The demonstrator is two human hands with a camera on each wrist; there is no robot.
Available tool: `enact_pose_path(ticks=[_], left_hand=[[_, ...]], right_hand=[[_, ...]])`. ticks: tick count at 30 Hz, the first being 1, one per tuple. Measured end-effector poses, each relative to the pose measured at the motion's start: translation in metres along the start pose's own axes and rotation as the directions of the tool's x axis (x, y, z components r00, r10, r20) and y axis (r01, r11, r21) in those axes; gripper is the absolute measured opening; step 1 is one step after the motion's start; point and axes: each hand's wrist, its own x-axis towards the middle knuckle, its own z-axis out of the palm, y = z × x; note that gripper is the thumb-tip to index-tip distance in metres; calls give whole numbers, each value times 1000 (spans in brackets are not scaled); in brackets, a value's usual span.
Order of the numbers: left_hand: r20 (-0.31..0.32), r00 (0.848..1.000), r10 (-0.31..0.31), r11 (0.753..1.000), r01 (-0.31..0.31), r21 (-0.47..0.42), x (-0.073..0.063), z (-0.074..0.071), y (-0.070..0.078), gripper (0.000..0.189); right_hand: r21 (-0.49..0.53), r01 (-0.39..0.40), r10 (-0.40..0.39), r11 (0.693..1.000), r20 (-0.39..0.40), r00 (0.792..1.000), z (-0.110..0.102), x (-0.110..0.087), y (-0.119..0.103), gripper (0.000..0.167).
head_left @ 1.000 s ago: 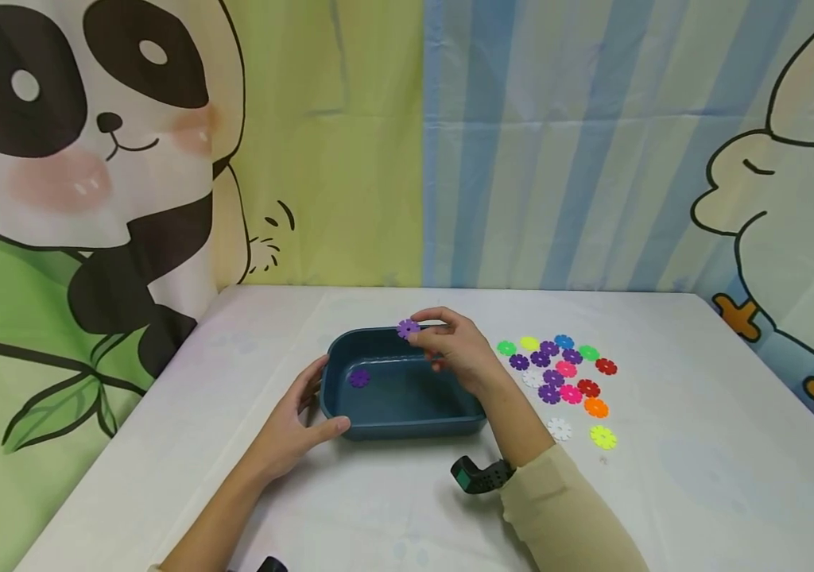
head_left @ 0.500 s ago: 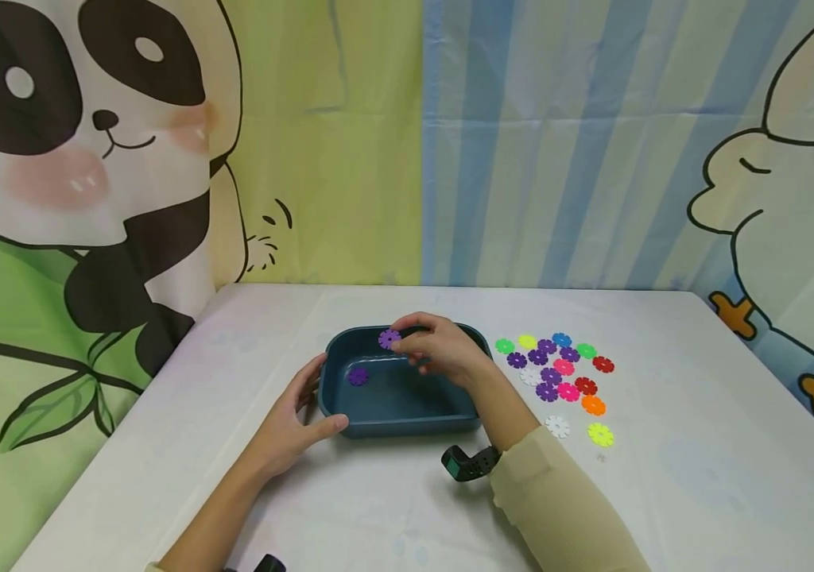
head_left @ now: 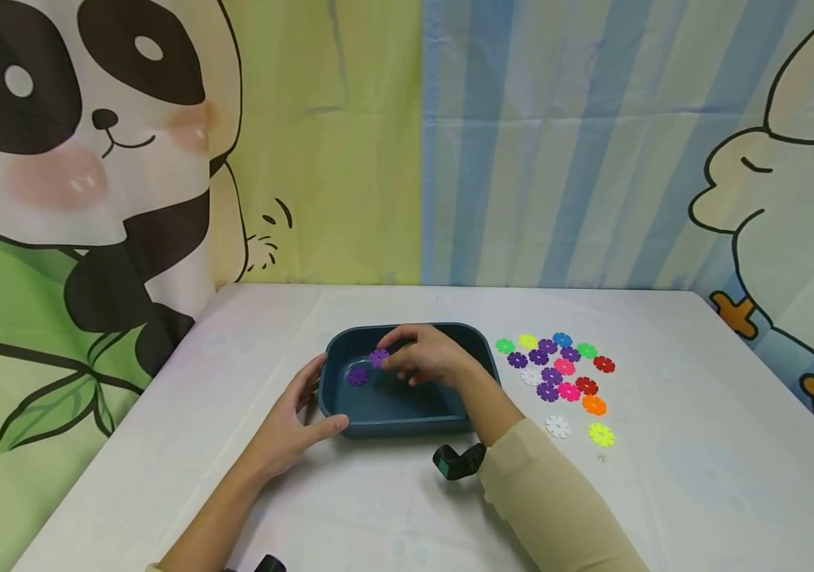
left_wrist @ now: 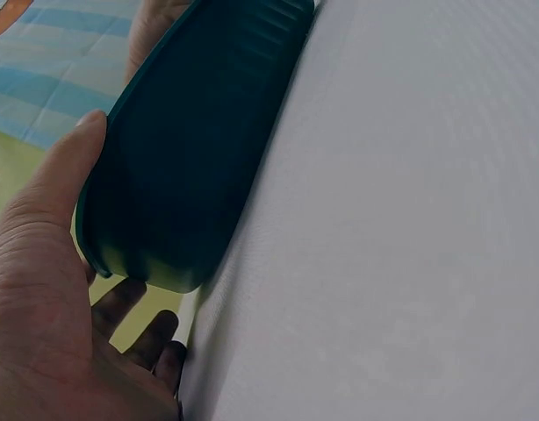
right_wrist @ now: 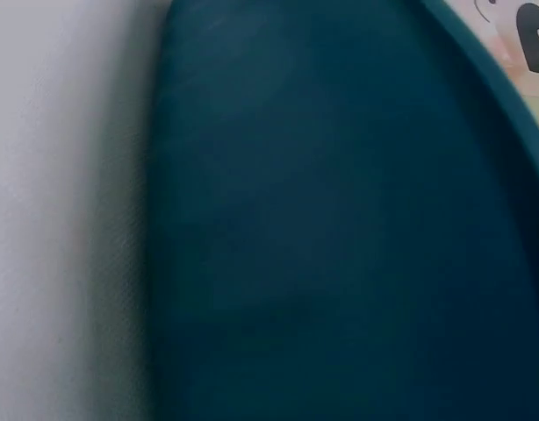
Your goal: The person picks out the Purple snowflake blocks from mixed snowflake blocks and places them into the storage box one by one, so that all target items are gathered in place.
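One purple snowflake disc point(head_left: 358, 376) lay at the left of the blue-green plastic basin point(head_left: 407, 430), near the middle of the frame, and a second purple disc point(head_left: 379, 358) was pinched between the right hand's point(head_left: 424, 355) thumb and fingers, just above and right of the first. It showed within the basin's outline; whether it touched the floor of the basin could not be told. The left hand point(head_left: 292, 429) gripped the basin's left end, thumb against the near rim. The two hands were apart.

The work looked barely begun: one disc was down in the basin, one was in hand, and the loose discs point(head_left: 552, 375) remained spread right of centre. Among these were six more purple ones, with green, yellow, blue, red, pink, white and orange ones; a white and a yellow disc lay lowest in the group.

A white tablecloth point(head_left: 700, 445) covered the surface across the lower frame. Behind it hung a printed backdrop point(head_left: 339, 159): a large panda point(head_left: 28, 175) at upper left, yellow-green in the centre, blue stripes beyond, and a pale cartoon figure point(head_left: 793, 254) at the right edge. A black wrist device point(head_left: 459, 462) showed by the right sleeve point(head_left: 550, 492).
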Motion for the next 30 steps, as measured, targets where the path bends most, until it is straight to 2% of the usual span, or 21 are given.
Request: enact_pose_path(ticks=[10,17,21,30], left_hand=[[4,1000,6,1000,-6,-4,0,0,0,92],[5,1000,-7,1000,7,1,0,0,0,92],[5,1000,-10,1000,10,6,0,0,1,92],[7,1000,-16,1000,15,11,0,0,0,92]], right_hand=[[-67,-64,63,996,-6,998,6,1,-1,27],[-192,-124,118,974,-42,992,11,2,-1,25],[-206,-147,136,967,-67,988,13,3,0,26],[-210,-112,102,971,-60,993,14,2,-1,47]])
